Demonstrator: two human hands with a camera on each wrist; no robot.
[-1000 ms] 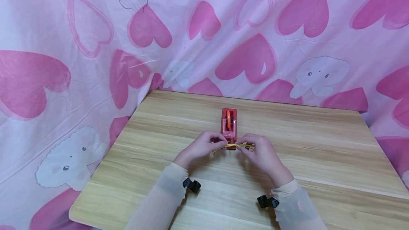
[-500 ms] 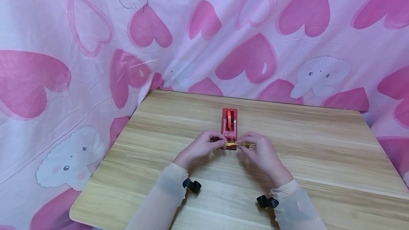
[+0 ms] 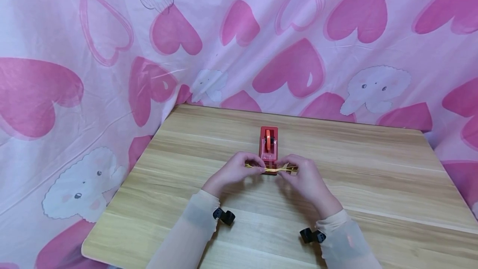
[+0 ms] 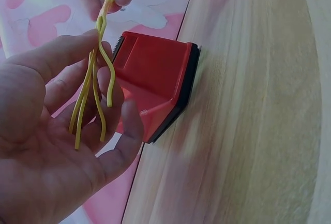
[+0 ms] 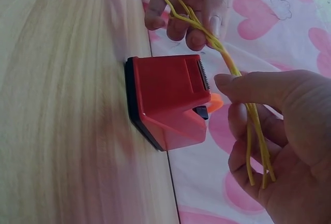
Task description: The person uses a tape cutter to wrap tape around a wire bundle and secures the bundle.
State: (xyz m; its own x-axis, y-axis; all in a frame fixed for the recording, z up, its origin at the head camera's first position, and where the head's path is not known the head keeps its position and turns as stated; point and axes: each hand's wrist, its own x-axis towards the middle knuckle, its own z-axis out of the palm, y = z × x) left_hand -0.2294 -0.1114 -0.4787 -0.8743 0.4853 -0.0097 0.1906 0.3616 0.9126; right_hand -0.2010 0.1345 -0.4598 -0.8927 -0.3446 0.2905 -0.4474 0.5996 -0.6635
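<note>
A thin bundle of yellow strands (image 3: 274,170), like cords or wires, is stretched between both hands, in front of a red tape dispenser (image 3: 268,157). My left hand (image 3: 239,167) pinches one end between thumb and index finger; several loose strand ends (image 4: 113,81) fan out over its palm. My right hand (image 3: 304,175) pinches the other part the same way, with loose tails hanging toward its palm in the right wrist view. Between the two pinches, a paler orange stretch (image 5: 229,62) shows on the bundle. The dispenser's serrated cutter (image 5: 204,74) faces the bundle.
An orange roll (image 3: 268,139) sits in the dispenser on the wood-grain table (image 3: 366,169). A pink heart-patterned cloth (image 3: 231,69) hangs behind the table and along its left side. Black wrist cameras (image 3: 224,216) are strapped over both sleeves.
The strand ends at my left hand have shifted from below the thumb to above it, and the bundle's middle looks turned. Both hands stay in nearly the same place; the dispenser stands still.
</note>
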